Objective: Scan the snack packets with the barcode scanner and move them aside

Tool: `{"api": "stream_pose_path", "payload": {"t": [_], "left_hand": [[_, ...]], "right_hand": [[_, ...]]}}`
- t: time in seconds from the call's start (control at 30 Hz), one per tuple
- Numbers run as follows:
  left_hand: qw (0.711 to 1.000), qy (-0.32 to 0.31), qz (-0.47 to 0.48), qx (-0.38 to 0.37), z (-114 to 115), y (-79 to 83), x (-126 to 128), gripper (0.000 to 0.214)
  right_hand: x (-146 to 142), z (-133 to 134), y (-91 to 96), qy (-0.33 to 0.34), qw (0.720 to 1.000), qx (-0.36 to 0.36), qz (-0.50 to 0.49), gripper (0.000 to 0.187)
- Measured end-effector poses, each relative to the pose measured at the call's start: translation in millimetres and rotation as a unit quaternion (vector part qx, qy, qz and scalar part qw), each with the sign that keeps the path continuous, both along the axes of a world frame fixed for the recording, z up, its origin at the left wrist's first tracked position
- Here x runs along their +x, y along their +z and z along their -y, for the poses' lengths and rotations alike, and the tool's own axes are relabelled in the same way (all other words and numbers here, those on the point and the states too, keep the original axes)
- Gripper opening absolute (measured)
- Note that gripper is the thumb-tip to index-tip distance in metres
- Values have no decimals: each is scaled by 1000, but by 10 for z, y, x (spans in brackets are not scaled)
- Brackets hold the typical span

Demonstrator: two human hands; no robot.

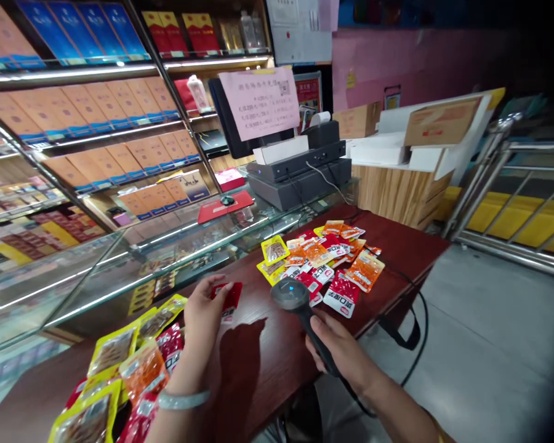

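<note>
Pinched in the fingers of my left hand (207, 304) is a small red snack packet (229, 296), held just over the dark red wooden table (277, 344). My right hand (335, 341) is wrapped round the handle of a black barcode scanner (292, 295), whose head shows a small blue light. Behind the scanner lies a loose pile of snack packets (321, 252) in red, orange and yellow. A second heap of packets (115, 354), mostly yellow-edged, lies to the left, partly hidden by my left forearm.
A glass display counter (133, 264) runs along the table's far side. On it stand a cash register (300, 178) and a screen with a pink sign (261, 104). A cable (425, 320) hangs off the right edge. Metal railing (512, 203) stands at right.
</note>
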State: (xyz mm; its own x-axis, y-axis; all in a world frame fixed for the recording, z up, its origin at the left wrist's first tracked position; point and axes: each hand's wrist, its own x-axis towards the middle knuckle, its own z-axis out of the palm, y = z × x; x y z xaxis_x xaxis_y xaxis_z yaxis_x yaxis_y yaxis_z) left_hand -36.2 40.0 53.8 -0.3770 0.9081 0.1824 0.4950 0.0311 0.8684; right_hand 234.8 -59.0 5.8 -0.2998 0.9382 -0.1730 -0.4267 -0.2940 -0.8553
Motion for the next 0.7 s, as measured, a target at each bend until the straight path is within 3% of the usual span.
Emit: {"api": "stream_pose_path", "payload": {"t": [0.13,0.23,0.33,0.43,0.5,0.6,0.7], "left_hand": [[998,-1,-3,-56,200,-193,-3,41],[999,-21,-42,-16,301,-330,82,32],[989,-55,-136,26,370,-367,155,28],[960,-57,-271,-39,440,-336,148,56],[922,-39,-367,-120,510,-312,94,75],[869,-39,-451,-200,652,-297,0,65],[858,-48,-468,-207,779,-298,-23,52]], "right_hand": [[-135,67,-21,28,1000,-5,-4,65],[-206,108,-44,43,999,-8,1,61],[-232,134,-28,50,999,-5,8,62],[-222,148,19,47,999,-6,15,63],[-207,155,45,39,999,-13,18,64],[-191,166,46,37,999,-20,20,64],[-201,174,9,46,998,-26,20,62]]}}
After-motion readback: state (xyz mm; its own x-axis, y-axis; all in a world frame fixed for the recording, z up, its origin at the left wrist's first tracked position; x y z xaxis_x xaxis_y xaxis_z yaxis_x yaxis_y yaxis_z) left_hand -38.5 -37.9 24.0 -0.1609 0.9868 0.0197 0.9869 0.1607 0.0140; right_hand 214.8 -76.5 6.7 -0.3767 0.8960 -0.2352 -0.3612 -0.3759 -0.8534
